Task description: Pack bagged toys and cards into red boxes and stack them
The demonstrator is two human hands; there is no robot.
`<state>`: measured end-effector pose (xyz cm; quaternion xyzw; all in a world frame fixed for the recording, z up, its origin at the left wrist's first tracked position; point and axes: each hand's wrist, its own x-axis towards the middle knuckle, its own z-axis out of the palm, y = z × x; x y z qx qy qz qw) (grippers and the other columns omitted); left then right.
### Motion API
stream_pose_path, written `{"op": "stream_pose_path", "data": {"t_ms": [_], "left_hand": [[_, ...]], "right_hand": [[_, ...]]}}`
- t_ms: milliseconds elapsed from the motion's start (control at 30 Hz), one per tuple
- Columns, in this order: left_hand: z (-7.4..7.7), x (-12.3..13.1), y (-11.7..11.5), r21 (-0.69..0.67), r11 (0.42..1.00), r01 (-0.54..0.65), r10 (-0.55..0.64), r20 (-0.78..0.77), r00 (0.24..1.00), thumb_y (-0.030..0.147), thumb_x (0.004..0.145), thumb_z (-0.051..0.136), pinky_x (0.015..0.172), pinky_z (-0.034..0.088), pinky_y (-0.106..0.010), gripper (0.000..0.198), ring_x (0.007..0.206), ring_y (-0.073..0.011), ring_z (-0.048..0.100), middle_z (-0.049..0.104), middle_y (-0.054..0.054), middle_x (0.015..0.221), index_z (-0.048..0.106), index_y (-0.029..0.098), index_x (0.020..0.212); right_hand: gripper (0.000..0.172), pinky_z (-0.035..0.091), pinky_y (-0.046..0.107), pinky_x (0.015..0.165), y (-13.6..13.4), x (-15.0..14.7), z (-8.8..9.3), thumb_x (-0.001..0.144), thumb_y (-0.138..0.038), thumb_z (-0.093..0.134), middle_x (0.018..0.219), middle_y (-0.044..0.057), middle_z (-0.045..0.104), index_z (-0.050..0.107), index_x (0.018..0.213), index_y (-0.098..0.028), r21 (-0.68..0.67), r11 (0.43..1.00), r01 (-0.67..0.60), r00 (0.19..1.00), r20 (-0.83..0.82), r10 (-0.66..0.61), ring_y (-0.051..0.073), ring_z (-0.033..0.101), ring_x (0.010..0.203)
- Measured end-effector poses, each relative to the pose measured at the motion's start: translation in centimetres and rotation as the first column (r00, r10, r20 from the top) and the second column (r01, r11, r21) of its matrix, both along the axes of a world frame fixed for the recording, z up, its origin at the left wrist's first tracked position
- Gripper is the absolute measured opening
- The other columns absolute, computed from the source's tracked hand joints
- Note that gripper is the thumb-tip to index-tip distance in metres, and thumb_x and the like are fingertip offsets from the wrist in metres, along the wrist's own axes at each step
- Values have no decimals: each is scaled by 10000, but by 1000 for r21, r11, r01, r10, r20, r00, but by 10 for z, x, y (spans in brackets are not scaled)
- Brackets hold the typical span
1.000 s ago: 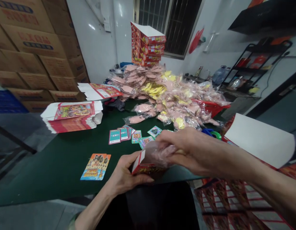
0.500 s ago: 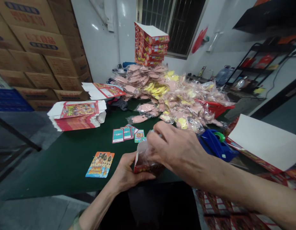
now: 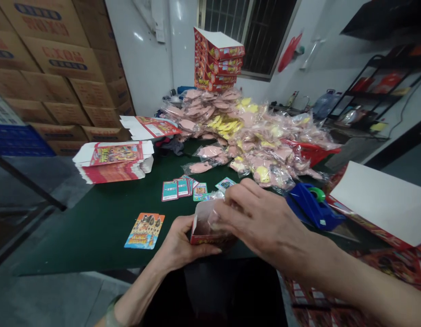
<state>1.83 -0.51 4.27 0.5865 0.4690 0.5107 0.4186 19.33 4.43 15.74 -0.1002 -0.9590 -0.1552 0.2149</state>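
In my left hand [image 3: 183, 243] is a small red box [image 3: 210, 238] with its top open and a white flap standing up, held near the table's front edge. My right hand [image 3: 254, 213] reaches over the box's right side, fingers closed on a clear plastic bag [image 3: 213, 220] that sits partly inside the box; what the bag contains is hidden. Just beyond the box lie several small cards [image 3: 181, 188], some with teal faces. To the left, two or so orange and blue cards [image 3: 144, 230] overlap on the green table [image 3: 94, 227].
A heap of bagged pink and yellow pieces [image 3: 244, 131] fills the table's back, with stacked red display boxes [image 3: 219, 61] behind. Flattened cartons [image 3: 111, 163] lie at left. A blue tape dispenser [image 3: 312, 206] and a large open red-and-white box [image 3: 380, 204] stand at right.
My right hand has shifted slightly right and lower over the box, uncovering a card behind it. My left hand keeps its hold on the box. The view has swung slightly.
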Motion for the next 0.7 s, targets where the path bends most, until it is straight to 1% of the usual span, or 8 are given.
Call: {"op": "stream_pose_path", "data": {"t_ms": [67, 133, 267, 333, 433, 533, 633, 700], "left_hand": [[1, -1, 0, -18, 1000, -10, 11, 33, 999, 267, 594, 778, 597, 517, -239, 209, 630, -155, 639, 693, 11, 690, 675, 129, 714], [2, -1, -1, -23, 1000, 3, -1, 64, 998, 252, 577, 794, 569, 512, -230, 234, 613, -146, 624, 690, 1, 692, 663, 130, 727], [4, 3, -2, 20, 1000, 19, -19, 24, 1000, 228, 560, 809, 546, 476, -205, 224, 586, -121, 572, 634, 24, 635, 635, 138, 668], [5, 3, -2, 20, 999, 27, -27, 3, 1000, 238, 566, 809, 553, 466, -204, 219, 589, -118, 563, 621, 27, 631, 637, 139, 657], [3, 2, -3, -17, 999, 36, -35, 50, 998, 263, 591, 796, 557, 468, -215, 240, 610, -130, 570, 643, 9, 682, 653, 138, 738], [1, 1, -5, -14, 1000, 2, -1, 77, 997, 235, 591, 795, 565, 468, -211, 262, 612, -121, 555, 636, 12, 690, 652, 140, 789], [-2, 4, -10, 3, 1000, 8, -8, 76, 997, 190, 587, 792, 551, 466, -193, 249, 587, -105, 540, 622, 24, 669, 659, 145, 792], [-3, 8, -14, 3, 1000, 6, -6, 111, 994, 159, 581, 789, 564, 489, -197, 236, 608, -118, 572, 637, 22, 687, 656, 151, 776]], "right_hand": [[184, 451, 305, 639, -2, 1, -1, 882, -156, 491, 914, 74, 581, 587, 1039, -154, -101, 995, -24, 999, 30, 27, 195, 496, 804], [226, 463, 329, 744, -4, 1, -8, 898, -130, 455, 1009, 95, 594, 558, 1099, -120, -112, 993, -34, 998, -57, 27, 203, 511, 904], [256, 470, 351, 736, -5, -2, -27, 930, -95, 349, 836, 88, 632, 605, 925, -94, -57, 996, -70, 972, -228, 55, 206, 544, 846], [256, 478, 333, 720, -5, 0, -26, 935, -119, 355, 820, 55, 626, 606, 891, -144, -205, 973, -104, 983, -173, 68, 185, 548, 812], [207, 471, 325, 850, -10, 11, -14, 924, -189, 424, 1085, 58, 586, 565, 1074, -211, -422, 904, -69, 995, -101, 28, 180, 530, 1004], [324, 441, 362, 921, -19, 17, -16, 925, -235, 436, 1196, 115, 538, 474, 1240, -171, -292, 956, 14, 963, -252, -91, 211, 494, 1113], [396, 480, 387, 852, -28, 4, -42, 927, -390, 423, 1091, 134, 630, 512, 1189, -107, -160, 986, 42, 950, -300, -89, 245, 571, 1008], [513, 502, 411, 806, -32, -7, -60, 914, -498, 384, 1019, 145, 674, 525, 1161, -72, -158, 986, 44, 956, -280, -88, 267, 614, 940]]}}
